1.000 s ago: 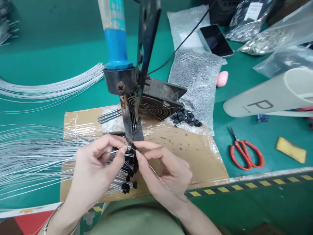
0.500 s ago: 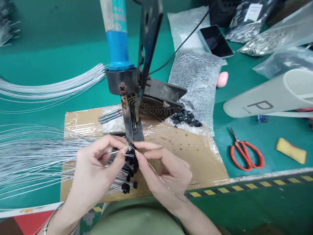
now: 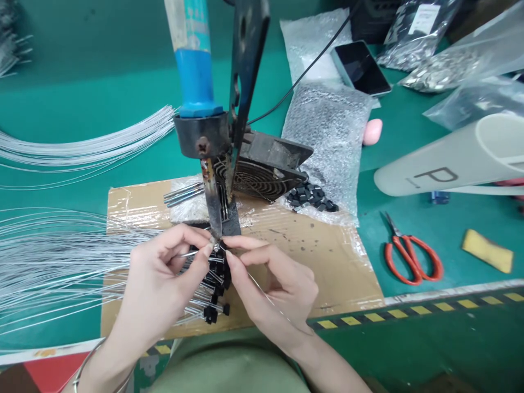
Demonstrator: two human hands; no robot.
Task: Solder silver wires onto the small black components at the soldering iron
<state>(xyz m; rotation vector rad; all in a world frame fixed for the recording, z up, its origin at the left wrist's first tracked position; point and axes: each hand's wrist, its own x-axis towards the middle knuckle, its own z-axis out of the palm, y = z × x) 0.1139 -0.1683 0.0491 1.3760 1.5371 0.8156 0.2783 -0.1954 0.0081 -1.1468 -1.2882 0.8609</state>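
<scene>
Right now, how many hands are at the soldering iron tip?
2: the left hand pinches a grey wire just left of the soldering iron tip; the right hand holds a thin strand just right of it. No third hand shows.

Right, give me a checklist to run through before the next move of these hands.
1. Iron seated in its holder: ok.
2. Wire pinched in the left hand: ok.
3. Thin strand held in the right hand: ok.
4. Fingertips well away from the iron's tip: not ok, they are right beside it.
5. Strand touching the tip: cannot tell, too small.
6. Red-handled snips clear of both hands: ok, lying off the cardboard.
</scene>
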